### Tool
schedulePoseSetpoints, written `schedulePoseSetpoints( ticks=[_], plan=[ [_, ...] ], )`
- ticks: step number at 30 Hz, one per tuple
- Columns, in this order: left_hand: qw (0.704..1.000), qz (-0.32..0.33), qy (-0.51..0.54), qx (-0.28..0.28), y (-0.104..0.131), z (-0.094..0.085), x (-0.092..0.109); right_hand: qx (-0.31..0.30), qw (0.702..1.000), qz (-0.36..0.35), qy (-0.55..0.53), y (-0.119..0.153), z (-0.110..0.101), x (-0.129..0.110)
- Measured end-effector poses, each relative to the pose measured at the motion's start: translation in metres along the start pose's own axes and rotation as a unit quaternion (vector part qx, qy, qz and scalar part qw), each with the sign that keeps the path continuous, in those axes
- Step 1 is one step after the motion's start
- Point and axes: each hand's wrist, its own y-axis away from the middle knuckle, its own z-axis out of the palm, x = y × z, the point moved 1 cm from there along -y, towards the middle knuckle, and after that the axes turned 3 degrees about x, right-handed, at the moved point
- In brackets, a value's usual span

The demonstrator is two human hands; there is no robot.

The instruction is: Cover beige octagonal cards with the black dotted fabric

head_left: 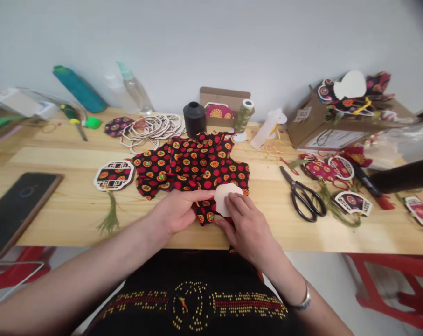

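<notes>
Black cloth with red and yellow round motifs lies crumpled on the table, reaching its front edge. A pale card piece with a wavy outline rests against the cloth's front part. My right hand has its fingers on the card and its thumb below, pinching card and cloth together. My left hand is at the cloth's front left, index finger stretched toward the card's left edge, the other fingers curled and partly hidden with cloth at them. An octagonal ornament with a green tassel lies left of the cloth.
Black scissors lie at the right, near several tasselled ornaments. A phone is at the left. Behind stand a black thread cone, a green spool, frame pieces and a cardboard box.
</notes>
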Motion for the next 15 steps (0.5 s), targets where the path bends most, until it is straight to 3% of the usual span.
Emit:
schedulePoseSetpoints(
  ticks=[2,5,8,11,13,15],
  plan=[
    [0.999,-0.002,-0.032,-0.009,-0.007,-0.002,0.002,-0.001,1.0,-0.005,0.008,0.0,0.001,0.0],
    [0.988,0.095,-0.121,-0.014,-0.014,-0.005,0.008,-0.002,1.0,-0.013,0.017,0.0,0.002,0.001],
    [0.927,0.22,-0.303,0.032,-0.012,-0.005,0.015,-0.004,1.0,-0.018,0.019,0.001,0.001,0.001],
    [0.861,0.271,-0.423,0.078,-0.009,-0.002,0.021,-0.006,1.0,-0.018,0.021,0.001,0.001,0.001],
    [0.866,0.273,-0.41,0.086,-0.008,0.0,0.022,-0.002,1.0,-0.022,0.022,0.001,0.0,0.0],
    [0.906,0.259,-0.329,0.057,-0.01,0.002,0.021,0.002,1.0,-0.024,0.019,0.001,0.001,0.0]
  ],
)
